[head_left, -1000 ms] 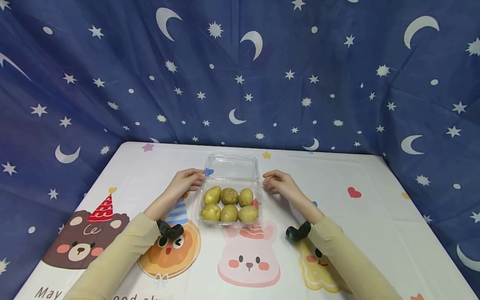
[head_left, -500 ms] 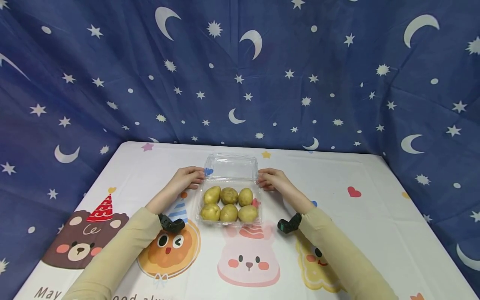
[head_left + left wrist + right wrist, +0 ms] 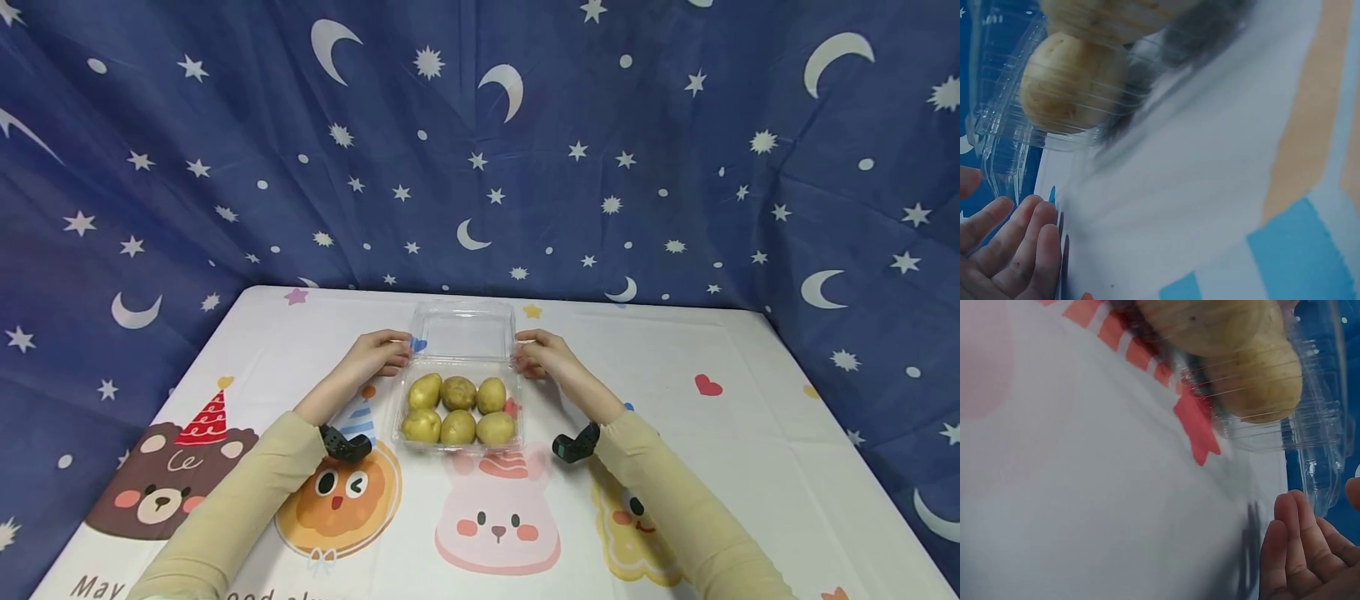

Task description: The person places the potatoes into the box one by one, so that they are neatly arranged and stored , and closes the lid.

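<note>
A clear plastic clamshell box (image 3: pixel 459 364) sits in the middle of the table with its hinged lid (image 3: pixel 465 332) folded back behind it. Several potatoes (image 3: pixel 458 392) lie inside the base in two rows. My left hand (image 3: pixel 373 353) is at the lid's left side, its fingertips (image 3: pixel 1030 206) right at the clear edge and the thumb apart from them. On the opposite side, my right hand (image 3: pixel 542 353) has its fingertips (image 3: pixel 1286 506) at the lid's right edge. In both wrist views the fingers look fairly straight, and potatoes show through the ribbed plastic wall.
A white tablecloth (image 3: pixel 750 467) printed with cartoon animals and hearts covers the table. Behind it hangs a blue curtain (image 3: pixel 555 217) with moons and stars. A black wrist device (image 3: pixel 345 444) is on the left wrist, another black device (image 3: pixel 576 443) on the right.
My right hand has moved left to the lid's right edge. The lid's far edge has shifted slightly upward in the head view. My left hand has barely moved, and the potatoes stay in place.
</note>
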Motion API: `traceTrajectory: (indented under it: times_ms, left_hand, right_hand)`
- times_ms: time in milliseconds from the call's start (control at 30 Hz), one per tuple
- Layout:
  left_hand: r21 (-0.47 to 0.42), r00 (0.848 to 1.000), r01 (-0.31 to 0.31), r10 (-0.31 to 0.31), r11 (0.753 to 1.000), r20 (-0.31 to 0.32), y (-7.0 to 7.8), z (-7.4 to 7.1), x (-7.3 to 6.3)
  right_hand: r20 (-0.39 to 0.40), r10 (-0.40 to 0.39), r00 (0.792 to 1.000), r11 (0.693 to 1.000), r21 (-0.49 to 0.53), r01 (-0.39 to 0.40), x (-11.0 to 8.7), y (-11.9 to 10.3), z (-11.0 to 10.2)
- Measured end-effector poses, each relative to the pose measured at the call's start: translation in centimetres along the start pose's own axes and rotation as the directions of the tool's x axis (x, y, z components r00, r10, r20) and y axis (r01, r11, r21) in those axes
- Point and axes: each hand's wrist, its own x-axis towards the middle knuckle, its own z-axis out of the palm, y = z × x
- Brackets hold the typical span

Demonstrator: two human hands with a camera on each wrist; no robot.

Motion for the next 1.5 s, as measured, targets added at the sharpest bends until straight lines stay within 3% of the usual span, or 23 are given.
traceTrajectory:
  times_ms: [500, 1500]
  left_hand:
    - [0.022, 0.99, -0.117, 0.119, 0.993, -0.075, 1.2, -0.3, -0.4]
    - [0.02, 0.982, -0.177, 0.178, 0.984, -0.07, 3.9, -0.8, -3.7]
  right_hand:
    - [-0.024, -0.11, 0.994, 0.994, -0.008, 0.11, -0.9, -1.3, -0.5]
    - [-0.02, -0.213, 0.977, 0.976, -0.047, 0.212, -3.5, -3.8, -1.3]
